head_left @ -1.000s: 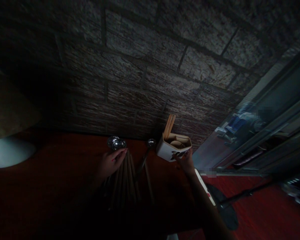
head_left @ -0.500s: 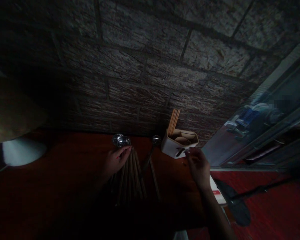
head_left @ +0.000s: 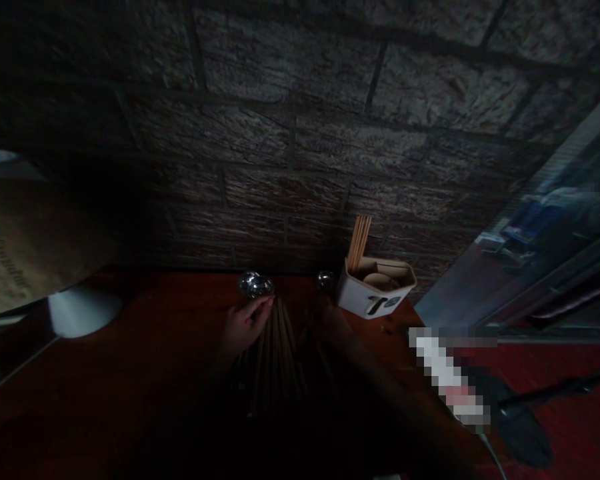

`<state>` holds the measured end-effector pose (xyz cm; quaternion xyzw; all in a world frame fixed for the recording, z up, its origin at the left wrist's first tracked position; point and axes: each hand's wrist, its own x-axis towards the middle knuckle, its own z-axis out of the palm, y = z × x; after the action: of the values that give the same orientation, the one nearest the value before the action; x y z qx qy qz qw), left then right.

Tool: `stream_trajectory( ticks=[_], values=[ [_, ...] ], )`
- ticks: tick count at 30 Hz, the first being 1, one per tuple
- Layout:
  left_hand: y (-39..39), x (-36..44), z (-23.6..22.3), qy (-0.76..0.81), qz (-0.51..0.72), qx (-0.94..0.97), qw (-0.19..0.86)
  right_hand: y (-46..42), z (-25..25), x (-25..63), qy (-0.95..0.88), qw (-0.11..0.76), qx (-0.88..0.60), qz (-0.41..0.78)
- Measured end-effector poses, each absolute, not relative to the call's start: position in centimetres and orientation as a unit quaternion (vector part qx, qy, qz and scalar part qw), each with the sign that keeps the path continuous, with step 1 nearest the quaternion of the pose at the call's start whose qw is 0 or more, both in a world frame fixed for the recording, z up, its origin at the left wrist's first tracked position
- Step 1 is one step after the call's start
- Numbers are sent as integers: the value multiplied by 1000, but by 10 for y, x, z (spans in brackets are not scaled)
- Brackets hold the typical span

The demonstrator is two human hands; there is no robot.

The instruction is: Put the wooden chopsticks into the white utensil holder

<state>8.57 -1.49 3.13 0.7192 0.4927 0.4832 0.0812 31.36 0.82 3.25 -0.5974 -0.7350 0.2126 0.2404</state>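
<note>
Low in the centre of the frame, I see chopsticks (head_left: 279, 353) fanned beside my left hand (head_left: 244, 327), its fingertips together, on what I cannot tell, my right hand (head_left: 334, 328) too dark to read; they look light, stiff, roll-prone, best pinched mid-length.

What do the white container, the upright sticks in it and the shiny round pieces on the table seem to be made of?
The container looks like painted wood or plastic, smooth and white outside with a tan rim; I can't tell which. The upright sticks are probably plain wood or bamboo, given their warm tan colour. The shiny round pieces look like polished metal, judging by their bright, mirror-like highlights.
</note>
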Motion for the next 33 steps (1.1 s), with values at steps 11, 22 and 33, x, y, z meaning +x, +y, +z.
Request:
stream_trajectory(
  ticks=[11,22,33],
  values=[
    [-13,89,30,487,486,717,112,13,27,338,-634,275,-532,490],
    [-11,97,34,483,526,658,239,-15,50,325,-543,278,-441,659],
    [-17,98,49,517,578,528,346,-51,50,298,-624,249,-376,639]
  ],
)
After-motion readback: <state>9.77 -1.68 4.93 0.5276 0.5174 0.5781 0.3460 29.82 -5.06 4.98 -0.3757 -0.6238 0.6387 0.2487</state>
